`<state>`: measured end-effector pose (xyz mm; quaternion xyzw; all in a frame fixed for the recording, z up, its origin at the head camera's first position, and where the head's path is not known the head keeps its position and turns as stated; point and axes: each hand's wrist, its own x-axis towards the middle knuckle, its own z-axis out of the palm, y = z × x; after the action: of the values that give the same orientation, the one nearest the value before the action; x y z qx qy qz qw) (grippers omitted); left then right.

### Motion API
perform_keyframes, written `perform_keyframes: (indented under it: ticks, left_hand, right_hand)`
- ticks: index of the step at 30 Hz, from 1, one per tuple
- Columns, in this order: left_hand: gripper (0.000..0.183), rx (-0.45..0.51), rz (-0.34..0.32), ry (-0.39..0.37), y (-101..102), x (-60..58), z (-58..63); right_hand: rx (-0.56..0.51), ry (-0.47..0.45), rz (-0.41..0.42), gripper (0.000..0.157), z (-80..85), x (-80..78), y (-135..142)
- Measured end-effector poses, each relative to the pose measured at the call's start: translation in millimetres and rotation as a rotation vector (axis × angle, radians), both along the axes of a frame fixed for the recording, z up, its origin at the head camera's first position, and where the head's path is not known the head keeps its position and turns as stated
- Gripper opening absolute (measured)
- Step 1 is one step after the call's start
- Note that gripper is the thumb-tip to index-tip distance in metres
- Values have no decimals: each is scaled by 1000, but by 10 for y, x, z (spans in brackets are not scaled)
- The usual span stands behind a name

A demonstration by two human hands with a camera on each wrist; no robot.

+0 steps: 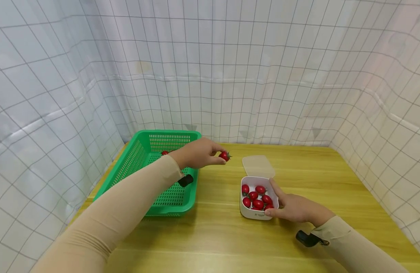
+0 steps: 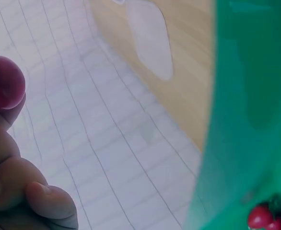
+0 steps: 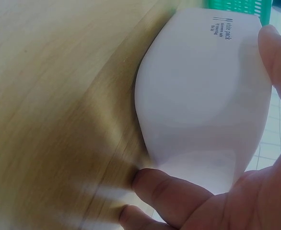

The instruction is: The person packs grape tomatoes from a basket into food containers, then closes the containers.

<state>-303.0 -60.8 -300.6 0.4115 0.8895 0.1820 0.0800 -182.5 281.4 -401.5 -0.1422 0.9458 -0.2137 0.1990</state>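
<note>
Between the thumb and fingertips of my left hand [image 1: 200, 152] is a red cherry tomato [image 1: 224, 156] with a green stem, held above the table to the right of the basket. The left wrist view shows the same pinch from the side. My right hand [image 1: 296, 207] grips a small white square box [image 1: 252, 214] at its right side, thumb on the near rim and a finger along the far right corner. Several cherry tomatoes [image 1: 258, 204] lie inside the box. In the right wrist view the box's printed wall [image 3: 198, 91] fills the middle, fingers beside it.
A green slotted basket [image 1: 169, 132] stands on the left of the wooden table [image 1: 216, 235], with a few cherry tomatoes [image 2: 260, 217] in it. Just behind the box lies a translucent lid [image 1: 258, 165]. Gridded white curtains [image 1: 230, 76] surround the table's back and sides.
</note>
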Motion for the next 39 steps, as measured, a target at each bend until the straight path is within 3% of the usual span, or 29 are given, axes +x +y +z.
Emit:
perform_keyframes:
  ticks: [9, 21, 39]
  left_hand:
    - [36, -70, -86, 42, 361, 175, -77]
    - [30, -82, -191, 47, 697, 294, -241]
    - [32, -139, -213, 33, 924, 391, -331]
  right_hand:
    - [2, -9, 1, 122, 9, -8, -6]
    - [1, -28, 0, 122, 17, -12, 2]
    - [-8, -17, 8, 121, 13, -14, 10]
